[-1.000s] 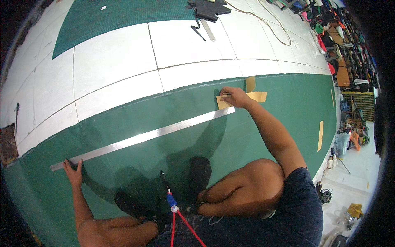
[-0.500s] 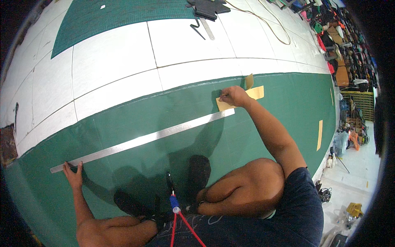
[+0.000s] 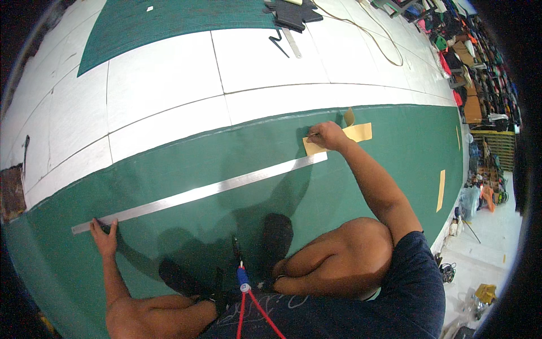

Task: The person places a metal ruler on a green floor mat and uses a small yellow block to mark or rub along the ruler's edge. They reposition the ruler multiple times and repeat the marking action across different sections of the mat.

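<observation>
A long metal ruler (image 3: pixel 212 191) lies slantwise across a dark green sheet on the floor. Near its left end, my left hand (image 3: pixel 105 238) has its thumb and fingers spread, with fingertips on the ruler. My right hand (image 3: pixel 328 137) is closed in a pinch over a flat tan strip (image 3: pixel 361 133); whatever the fingers hold is too small to name. The ruler's right end meets the strip's lower left edge. Part of the strip is hidden under the hand. Just behind it a small curled tan piece (image 3: pixel 349 117) stands up from the green sheet (image 3: pixel 384 175).
Other tan strips (image 3: pixel 441 191) lie at the right of the sheet. Beyond it, white floor tiles (image 3: pixel 164 85) hold a green cutting mat (image 3: pixel 180 20), a black folded item (image 3: pixel 292 14), a short metal ruler (image 3: pixel 292 44) and a cable. Cluttered goods (image 3: pixel 480 68) line the right side.
The whole view has shifted slightly, so things appear a little farther right and lower. Both hands keep nearly the same places at the ruler and the tan strip.
</observation>
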### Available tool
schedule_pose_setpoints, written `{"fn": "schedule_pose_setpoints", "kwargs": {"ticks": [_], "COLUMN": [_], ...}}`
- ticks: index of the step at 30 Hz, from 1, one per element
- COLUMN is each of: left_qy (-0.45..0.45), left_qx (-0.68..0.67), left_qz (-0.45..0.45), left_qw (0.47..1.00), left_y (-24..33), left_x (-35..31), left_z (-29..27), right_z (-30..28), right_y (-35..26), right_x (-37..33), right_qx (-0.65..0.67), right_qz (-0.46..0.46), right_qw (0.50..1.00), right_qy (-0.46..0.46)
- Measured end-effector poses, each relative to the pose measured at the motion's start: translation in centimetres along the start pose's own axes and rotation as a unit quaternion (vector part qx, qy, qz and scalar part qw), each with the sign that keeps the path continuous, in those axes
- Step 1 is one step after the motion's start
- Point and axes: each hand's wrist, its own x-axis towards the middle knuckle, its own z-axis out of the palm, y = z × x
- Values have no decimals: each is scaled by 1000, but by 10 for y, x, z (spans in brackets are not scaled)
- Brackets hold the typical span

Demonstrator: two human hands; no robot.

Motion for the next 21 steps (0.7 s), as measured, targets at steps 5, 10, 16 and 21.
{"fn": "schedule_pose_setpoints", "kwargs": {"ticks": [5,10,16,21], "left_qy": [1,68,123,150], "left_qx": [19,-38,-32,-78], "left_qz": [6,15,10,19], "left_qw": [1000,997,992,985], "left_y": [-15,27,28,34], "left_x": [-5,-16,-32,-28], "left_z": [-6,-19,-13,1], "right_z": [-1,-71,-79,-6], "right_y": [-13,-103,-275,-380], "right_x": [11,34,102,155], "right_qx": [25,63,-20,114], "right_qz": [-17,31,-188,-204], "right_qw": [999,992,961,964], "right_qy": [-17,-103,-203,-127]}}
